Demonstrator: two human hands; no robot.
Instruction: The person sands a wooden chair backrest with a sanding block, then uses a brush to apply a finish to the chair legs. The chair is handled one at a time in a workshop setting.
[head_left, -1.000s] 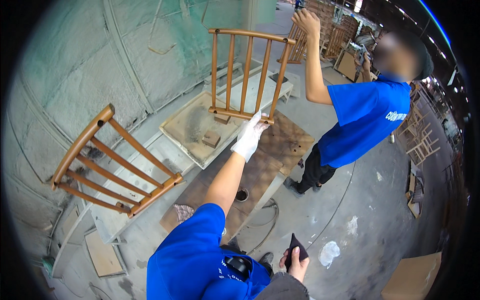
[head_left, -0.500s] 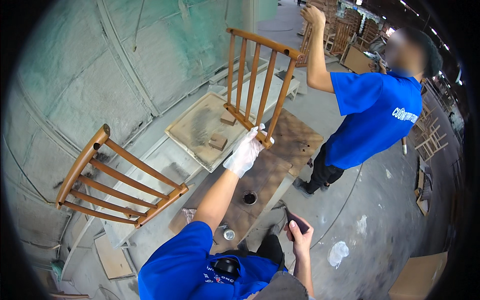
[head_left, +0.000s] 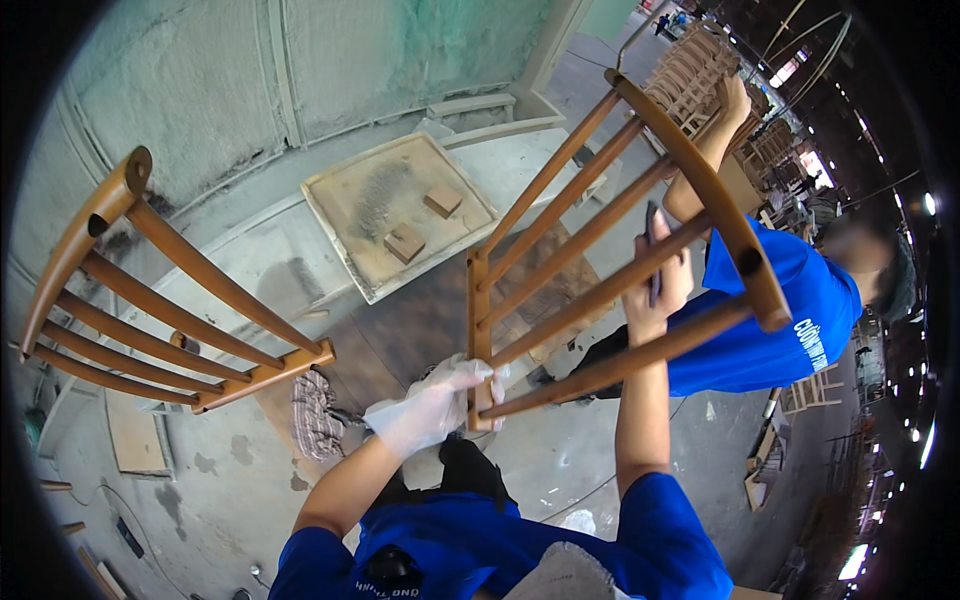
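My left hand (head_left: 425, 405), in a thin whitish glove, is closed round the straight lower rail of a brown wooden chair back (head_left: 478, 330). This chair back is tilted, its curved top rail up to the right and several spindles between. Behind the spindles, my bare right hand (head_left: 662, 285) is raised and closed on a thin, dark flat piece (head_left: 654, 240); its exact kind I cannot make out. A spindle crosses in front of that hand and hides part of it. Apart from my hands, at the left, is a second brown chair back (head_left: 190, 255).
A shallow tray (head_left: 335, 240) holds two small wooden blocks (head_left: 405, 243). A striped cloth (head_left: 315, 415) lies near my left forearm. To the right stands a co-worker in a blue shirt (head_left: 770, 340), one hand (head_left: 735, 100) raised. Stacked wooden frames (head_left: 690, 70) are farther back.
The held chair back has come nearer and tipped over to the right, my left hand still on its rail. My right hand has risen from low down to behind the spindles. The view has shifted.
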